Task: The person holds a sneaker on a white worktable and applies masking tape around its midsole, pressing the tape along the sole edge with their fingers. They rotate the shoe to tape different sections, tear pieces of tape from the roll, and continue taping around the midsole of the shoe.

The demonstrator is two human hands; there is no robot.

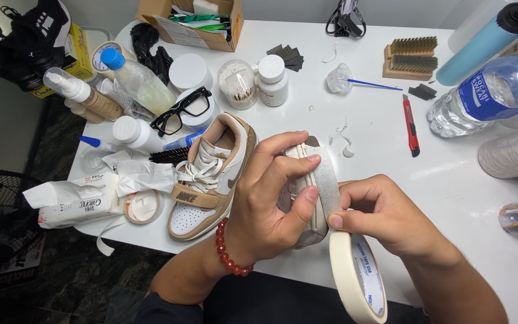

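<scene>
A roll of masking tape [358, 279] hangs at the near edge of a white surface [451, 180], its free strip held by the right hand [385, 213], whose thumb and fingers pinch the tape against the sole of a shoe [307, 192]. The left hand [265, 198], a red bead bracelet [226, 249] at the wrist, is closed around that shoe, thumb and fingers pressing the taped edge; the shoe is lifted just above the surface, sole edge turned up. Just left of it, its tan and white mate [211, 177] rests on the surface, laces loose. Further left lie a wipes pack [76, 201] and a second, flat tape roll [144, 206]. Beyond the mate sit black glasses [181, 111], a brush [169, 155], white jars and squeeze bottles. To the right, a red utility knife [410, 126] lies well apart from the hands, near a clear water bottle [493, 96]. At the far side stand a cardboard box [193, 21], two wooden brushes [410, 57], a cotton swab jar [237, 84] and a blue spray bottle [487, 39]. Scraps of torn tape [346, 144] dot the middle.
</scene>
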